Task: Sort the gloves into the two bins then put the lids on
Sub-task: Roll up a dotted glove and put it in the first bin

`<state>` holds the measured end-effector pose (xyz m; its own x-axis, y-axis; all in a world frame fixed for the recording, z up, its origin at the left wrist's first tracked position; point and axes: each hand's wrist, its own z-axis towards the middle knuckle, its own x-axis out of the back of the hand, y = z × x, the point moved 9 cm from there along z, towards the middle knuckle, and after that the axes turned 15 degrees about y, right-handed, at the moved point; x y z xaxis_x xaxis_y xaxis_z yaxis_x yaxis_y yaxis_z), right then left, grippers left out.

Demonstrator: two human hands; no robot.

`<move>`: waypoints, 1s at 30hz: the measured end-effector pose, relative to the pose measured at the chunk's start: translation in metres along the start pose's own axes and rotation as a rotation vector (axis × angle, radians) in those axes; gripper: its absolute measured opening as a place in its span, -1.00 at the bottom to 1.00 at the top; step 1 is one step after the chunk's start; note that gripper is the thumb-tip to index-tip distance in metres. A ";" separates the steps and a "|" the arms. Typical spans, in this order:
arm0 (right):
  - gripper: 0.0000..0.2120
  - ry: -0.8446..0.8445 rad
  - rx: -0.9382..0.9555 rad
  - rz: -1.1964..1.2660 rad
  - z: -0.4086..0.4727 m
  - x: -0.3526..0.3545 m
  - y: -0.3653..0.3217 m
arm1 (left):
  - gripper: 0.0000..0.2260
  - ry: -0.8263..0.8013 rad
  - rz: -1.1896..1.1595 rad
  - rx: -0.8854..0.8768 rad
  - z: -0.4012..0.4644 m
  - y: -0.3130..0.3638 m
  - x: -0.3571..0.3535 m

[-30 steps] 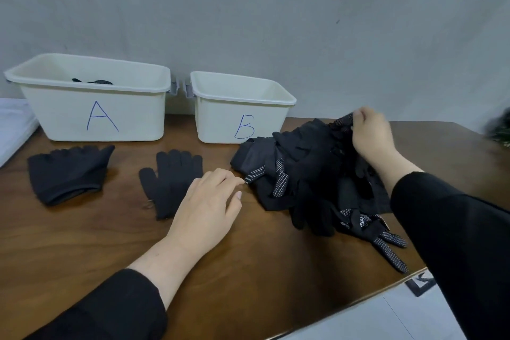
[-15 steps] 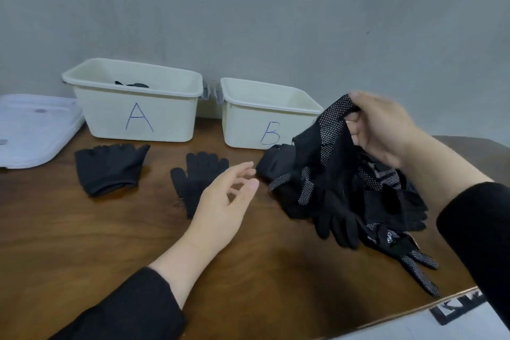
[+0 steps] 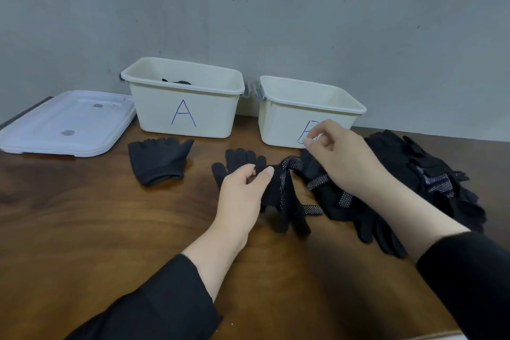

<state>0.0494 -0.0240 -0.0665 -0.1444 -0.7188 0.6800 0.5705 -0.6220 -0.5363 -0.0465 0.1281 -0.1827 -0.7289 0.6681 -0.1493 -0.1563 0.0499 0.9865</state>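
Observation:
My left hand [image 3: 242, 190] pinches one end of a black glove with white dots [image 3: 285, 196], held just above the table with its fingers dangling. My right hand [image 3: 342, 157] is curled over the glove's other end, in front of bin B [image 3: 278, 124]; its grip is partly hidden. A pile of black gloves [image 3: 414, 168] lies to the right, behind my right arm. Bin A [image 3: 154, 113] holds a dark glove [image 3: 176, 82]. A plain black glove [image 3: 240, 157] and a fingerless black glove [image 3: 160, 160] lie flat in front of bin A.
Two white lids [image 3: 63, 124] are stacked at the far left beside bin A. Both bins stand against the grey wall. The brown table [image 3: 82, 229] has bare wood at the left and front, with its edge at the lower right.
My right hand has lowered the dotted glove leftward from above the pile. My left hand has moved up and taken hold of it. The view has shifted left.

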 end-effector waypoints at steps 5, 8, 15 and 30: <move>-0.75 -0.226 0.098 -0.060 -0.043 -0.032 -0.032 | -0.68 0.016 -0.167 0.196 0.000 -0.010 0.000; -0.81 -0.295 0.120 -0.025 -0.051 -0.045 -0.032 | -0.70 -0.094 -0.319 0.299 -0.007 -0.004 -0.010; -0.84 -0.055 0.093 -0.065 -0.016 -0.023 -0.019 | -0.59 -0.234 -0.331 0.247 -0.002 0.010 -0.020; -0.83 -0.490 0.051 -0.046 0.047 0.000 -0.057 | -0.68 -0.360 1.105 -0.548 0.040 0.000 0.047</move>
<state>0.0551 0.0265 -0.0125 0.2199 -0.4529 0.8640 0.6130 -0.6248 -0.4835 -0.0538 0.1891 -0.1869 -0.4394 0.3250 0.8374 0.0979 -0.9094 0.4043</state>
